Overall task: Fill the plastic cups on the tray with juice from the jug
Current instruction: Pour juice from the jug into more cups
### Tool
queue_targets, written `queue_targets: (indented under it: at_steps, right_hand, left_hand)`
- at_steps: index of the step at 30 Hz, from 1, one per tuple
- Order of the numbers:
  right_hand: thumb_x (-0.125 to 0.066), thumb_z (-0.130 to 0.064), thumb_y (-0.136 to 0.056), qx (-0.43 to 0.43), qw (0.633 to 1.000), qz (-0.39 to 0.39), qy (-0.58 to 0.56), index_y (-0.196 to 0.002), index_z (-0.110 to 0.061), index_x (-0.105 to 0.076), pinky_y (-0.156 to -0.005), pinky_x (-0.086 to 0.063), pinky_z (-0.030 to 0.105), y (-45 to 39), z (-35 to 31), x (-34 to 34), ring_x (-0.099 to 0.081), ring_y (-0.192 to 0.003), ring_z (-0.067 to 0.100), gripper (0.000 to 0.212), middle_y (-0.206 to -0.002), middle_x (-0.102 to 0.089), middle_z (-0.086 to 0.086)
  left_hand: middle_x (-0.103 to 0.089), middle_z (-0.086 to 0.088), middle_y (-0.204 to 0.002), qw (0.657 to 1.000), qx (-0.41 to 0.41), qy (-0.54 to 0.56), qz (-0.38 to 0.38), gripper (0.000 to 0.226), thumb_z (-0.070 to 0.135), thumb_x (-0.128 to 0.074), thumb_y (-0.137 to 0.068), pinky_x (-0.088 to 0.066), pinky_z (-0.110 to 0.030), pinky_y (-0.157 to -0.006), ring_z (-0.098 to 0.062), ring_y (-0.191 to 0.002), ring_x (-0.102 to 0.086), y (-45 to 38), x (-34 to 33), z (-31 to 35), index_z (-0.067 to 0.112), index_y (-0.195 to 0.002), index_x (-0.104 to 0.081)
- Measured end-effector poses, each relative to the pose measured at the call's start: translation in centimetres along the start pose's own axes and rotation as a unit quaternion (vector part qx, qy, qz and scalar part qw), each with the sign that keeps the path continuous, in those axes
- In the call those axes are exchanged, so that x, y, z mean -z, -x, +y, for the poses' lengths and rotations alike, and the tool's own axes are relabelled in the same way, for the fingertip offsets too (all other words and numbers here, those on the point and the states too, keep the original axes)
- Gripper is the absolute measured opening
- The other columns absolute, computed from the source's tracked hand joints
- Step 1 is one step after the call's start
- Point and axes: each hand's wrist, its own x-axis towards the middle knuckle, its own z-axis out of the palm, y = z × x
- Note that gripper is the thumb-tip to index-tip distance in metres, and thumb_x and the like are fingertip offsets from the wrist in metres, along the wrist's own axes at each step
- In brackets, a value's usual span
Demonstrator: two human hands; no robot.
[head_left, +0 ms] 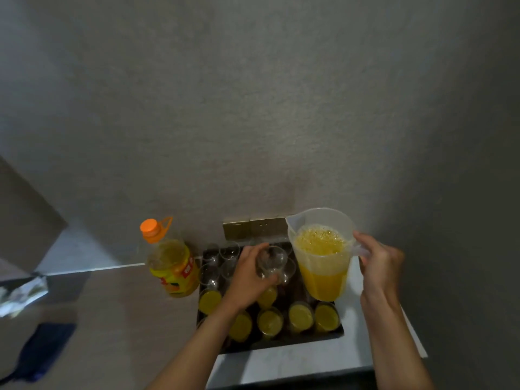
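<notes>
Wall-backed tray (pixel 323 334): left hand (pixel 247 273) grips empty cup (pixel 271 261), right hand (pixel 380 263) jug (pixel 320 257).

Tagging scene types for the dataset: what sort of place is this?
Probably a home kitchen or pantry corner: a narrow counter against a plain wall, a wall socket plate, a juice bottle beside a tray of cups.

Clear plastic cups (pixel 230 253), translucent plastic jug (pixel 323 257)

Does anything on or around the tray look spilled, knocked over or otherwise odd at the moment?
Nothing stands out. The filled cups stand upright in the tray, with no juice visibly spilled. The left hand holds an empty cup; the right hand holds the jug upright.
</notes>
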Motion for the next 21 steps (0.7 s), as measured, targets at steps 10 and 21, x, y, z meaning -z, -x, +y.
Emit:
queue_targets:
  at_steps: [10,21]
  right_hand:
    - [-0.072,-0.017,-0.085,0.019,0.998,-0.055,0.037,-0.068,-0.008,-0.063,-0.051,-0.032,0.028,2.9,-1.3,-3.1,-0.04,-0.047,0.012,0.022,-0.054,-0.045,0.001]
    - [-0.074,-0.024,-0.083,0.065,0.985,-0.13,0.097,-0.079,0.01,-0.071,-0.064,-0.043,0.033,5.5,-3.7,-6.8,-0.058,-0.056,0.017,0.035,-0.059,-0.062,0.007]
  left_hand:
    - [-0.061,0.016,-0.133,0.95,0.033,0.277,0.143,0.067,0.011,-0.086,-0.078,-0.05,-0.03,-0.106,0.003,-0.126,-0.055,3.1,5.1,2.3,0.029,-0.135,-0.054]
    - [-0.063,0.018,-0.131,0.94,-0.006,0.285,0.188,0.064,0.007,-0.085,-0.077,-0.047,-0.025,-0.103,0.0,-0.127,-0.054,5.0,7.7,3.1,0.039,-0.124,-0.057]
